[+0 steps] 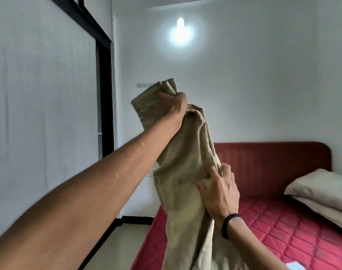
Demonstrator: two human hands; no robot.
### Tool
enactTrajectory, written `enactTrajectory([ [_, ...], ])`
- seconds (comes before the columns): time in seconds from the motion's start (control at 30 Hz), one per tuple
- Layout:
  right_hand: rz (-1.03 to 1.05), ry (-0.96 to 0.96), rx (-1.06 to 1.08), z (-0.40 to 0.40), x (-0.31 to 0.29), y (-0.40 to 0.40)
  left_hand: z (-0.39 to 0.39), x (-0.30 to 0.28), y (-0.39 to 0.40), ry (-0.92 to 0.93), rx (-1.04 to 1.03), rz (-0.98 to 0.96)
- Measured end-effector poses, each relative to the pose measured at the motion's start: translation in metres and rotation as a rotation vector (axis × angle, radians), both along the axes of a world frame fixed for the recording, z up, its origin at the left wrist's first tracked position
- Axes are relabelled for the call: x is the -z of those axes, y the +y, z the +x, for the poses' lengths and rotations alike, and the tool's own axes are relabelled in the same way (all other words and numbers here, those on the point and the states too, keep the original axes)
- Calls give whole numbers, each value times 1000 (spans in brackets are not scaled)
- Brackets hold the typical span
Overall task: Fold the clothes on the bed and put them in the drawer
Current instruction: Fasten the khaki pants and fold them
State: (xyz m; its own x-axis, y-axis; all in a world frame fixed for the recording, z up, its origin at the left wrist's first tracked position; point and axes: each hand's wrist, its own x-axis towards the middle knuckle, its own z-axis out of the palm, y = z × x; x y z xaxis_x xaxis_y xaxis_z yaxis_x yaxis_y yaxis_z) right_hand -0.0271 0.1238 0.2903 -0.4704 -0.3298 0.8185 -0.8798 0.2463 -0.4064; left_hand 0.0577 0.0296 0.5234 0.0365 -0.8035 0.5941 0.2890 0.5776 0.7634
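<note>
With the left hand (171, 106) gripping the trousers (185, 162) high and the right hand (221, 191) pinching lower, align the seams before folding.

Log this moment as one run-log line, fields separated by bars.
stage: folding | left hand: grips khaki trousers at top, raised | right hand: pinches fabric lower down | bed: pillows | drawer: unseen

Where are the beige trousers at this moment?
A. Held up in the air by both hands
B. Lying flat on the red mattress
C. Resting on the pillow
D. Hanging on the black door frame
A: the left hand grips the top of the beige trousers and the right hand pinches them lower down, above the red mattress.
</note>
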Motion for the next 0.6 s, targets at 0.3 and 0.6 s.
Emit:
enactTrajectory([
  [0.3,-148,-643,-445,-21,85,-26,43,-19,-12,123,-236,-116],
  [0.6,10,-494,-409,6,121,-59,63,-36,-24,33,-244,-215],
])
